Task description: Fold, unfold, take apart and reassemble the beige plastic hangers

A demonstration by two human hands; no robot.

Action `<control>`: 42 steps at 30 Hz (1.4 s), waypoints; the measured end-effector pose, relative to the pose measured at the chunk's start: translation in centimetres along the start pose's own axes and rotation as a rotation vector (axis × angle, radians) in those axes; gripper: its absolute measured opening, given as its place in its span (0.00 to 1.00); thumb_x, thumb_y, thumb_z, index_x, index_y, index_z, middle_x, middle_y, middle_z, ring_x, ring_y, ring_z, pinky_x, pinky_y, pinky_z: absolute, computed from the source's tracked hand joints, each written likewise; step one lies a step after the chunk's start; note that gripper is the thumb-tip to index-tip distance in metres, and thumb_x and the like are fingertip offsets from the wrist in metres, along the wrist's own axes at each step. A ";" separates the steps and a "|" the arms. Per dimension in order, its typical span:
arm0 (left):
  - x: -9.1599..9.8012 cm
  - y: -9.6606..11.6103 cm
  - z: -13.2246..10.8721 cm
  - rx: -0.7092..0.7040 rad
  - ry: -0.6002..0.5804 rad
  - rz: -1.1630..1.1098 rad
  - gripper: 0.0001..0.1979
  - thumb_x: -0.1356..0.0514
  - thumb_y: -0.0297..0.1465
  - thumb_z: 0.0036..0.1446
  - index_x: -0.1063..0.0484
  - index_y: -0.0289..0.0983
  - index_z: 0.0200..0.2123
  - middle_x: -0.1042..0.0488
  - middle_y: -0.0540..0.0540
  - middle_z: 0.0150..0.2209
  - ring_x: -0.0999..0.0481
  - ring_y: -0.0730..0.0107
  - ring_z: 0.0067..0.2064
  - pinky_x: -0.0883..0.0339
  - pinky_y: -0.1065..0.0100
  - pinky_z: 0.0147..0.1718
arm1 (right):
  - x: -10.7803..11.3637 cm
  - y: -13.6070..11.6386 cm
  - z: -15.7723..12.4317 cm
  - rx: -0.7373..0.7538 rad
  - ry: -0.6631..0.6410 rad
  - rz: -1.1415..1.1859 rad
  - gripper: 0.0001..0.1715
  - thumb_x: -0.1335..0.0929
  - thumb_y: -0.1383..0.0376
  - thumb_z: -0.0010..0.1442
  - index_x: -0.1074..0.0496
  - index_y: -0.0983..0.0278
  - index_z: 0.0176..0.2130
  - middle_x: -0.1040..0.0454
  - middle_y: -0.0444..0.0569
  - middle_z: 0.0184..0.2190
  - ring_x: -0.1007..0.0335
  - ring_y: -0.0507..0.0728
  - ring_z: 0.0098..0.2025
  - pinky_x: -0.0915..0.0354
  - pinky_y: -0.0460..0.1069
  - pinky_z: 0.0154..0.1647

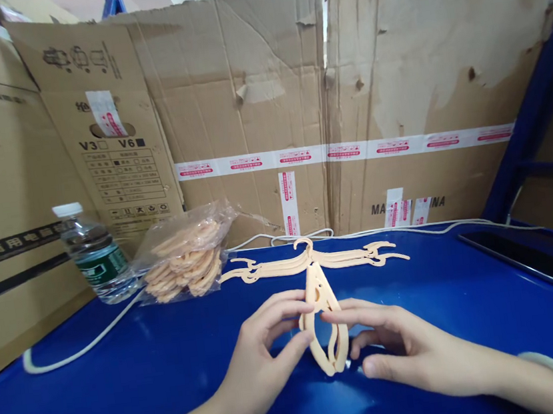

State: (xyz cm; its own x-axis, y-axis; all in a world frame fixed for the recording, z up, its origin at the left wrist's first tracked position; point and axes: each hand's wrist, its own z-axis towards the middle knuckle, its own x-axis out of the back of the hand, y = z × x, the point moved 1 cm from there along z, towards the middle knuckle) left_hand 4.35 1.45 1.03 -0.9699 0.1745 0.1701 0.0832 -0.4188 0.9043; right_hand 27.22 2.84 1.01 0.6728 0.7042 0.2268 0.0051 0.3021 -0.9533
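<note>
Our left hand (268,349) pinches the folded hanger (343,341) by its left side; our right hand (409,345), loosely curled, thumb free, touches its right edge; it sits between both, long axis pointing away.

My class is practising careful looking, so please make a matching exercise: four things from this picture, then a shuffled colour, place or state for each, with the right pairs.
Things:
1. plastic bag
2. folded hanger
3. flat device
4. bottle

Descriptions:
A. black, at the right of the table
B. white-capped, green-labelled
C. between left hand and right hand
D. see-through, holding pale pieces

Pairs: 1-D, 2-C, 3-A, 4-B
</note>
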 end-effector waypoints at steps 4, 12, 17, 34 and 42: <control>0.0 -0.3 0.1 0.000 -0.022 -0.052 0.12 0.38 0.30 0.58 0.24 0.42 0.46 0.31 0.44 0.56 0.25 0.59 0.52 0.26 0.64 0.49 | 0.3 0.1 0.1 0.040 -0.006 0.009 0.30 0.30 0.62 0.63 0.37 0.51 0.62 0.48 0.51 0.66 0.34 0.60 0.57 0.34 0.57 0.56; 0.1 -0.6 0.3 0.099 -0.044 -0.126 0.14 0.36 0.29 0.56 0.26 0.41 0.46 0.33 0.45 0.54 0.23 0.61 0.49 0.26 0.62 0.49 | 0.8 -0.3 0.1 0.007 0.019 -0.159 0.26 0.31 0.60 0.63 0.36 0.54 0.60 0.42 0.53 0.64 0.39 0.62 0.61 0.36 0.58 0.58; -0.1 -0.2 0.1 0.079 -0.126 -0.056 0.15 0.37 0.27 0.54 0.26 0.40 0.47 0.30 0.44 0.52 0.26 0.58 0.53 0.31 0.57 0.54 | 0.9 -0.7 -0.1 -0.005 0.004 -0.379 0.25 0.32 0.58 0.64 0.36 0.56 0.59 0.36 0.53 0.60 0.40 0.62 0.62 0.42 0.60 0.63; 0.1 -0.9 0.1 0.155 -0.193 0.104 0.25 0.42 0.24 0.51 0.36 0.41 0.54 0.33 0.42 0.59 0.33 0.58 0.60 0.40 0.54 0.61 | 1.1 0.6 0.0 0.011 0.055 -0.881 0.28 0.41 0.58 0.70 0.45 0.63 0.65 0.41 0.57 0.64 0.48 0.62 0.66 0.45 0.61 0.66; 0.8 -0.1 0.0 -0.024 -0.156 0.554 0.17 0.44 0.22 0.54 0.32 0.42 0.47 0.28 0.45 0.51 0.29 0.60 0.54 0.37 0.55 0.55 | 1.3 -0.2 0.2 0.053 0.125 -0.857 0.20 0.40 0.66 0.69 0.36 0.60 0.58 0.30 0.54 0.52 0.35 0.59 0.53 0.36 0.57 0.56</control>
State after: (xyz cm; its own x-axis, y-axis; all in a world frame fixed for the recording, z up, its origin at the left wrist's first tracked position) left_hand 3.58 1.62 1.07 -0.7375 0.0517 0.6733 0.5622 -0.5053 0.6546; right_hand 27.92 3.82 1.50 0.5288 0.1452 0.8362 0.5150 0.7283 -0.4521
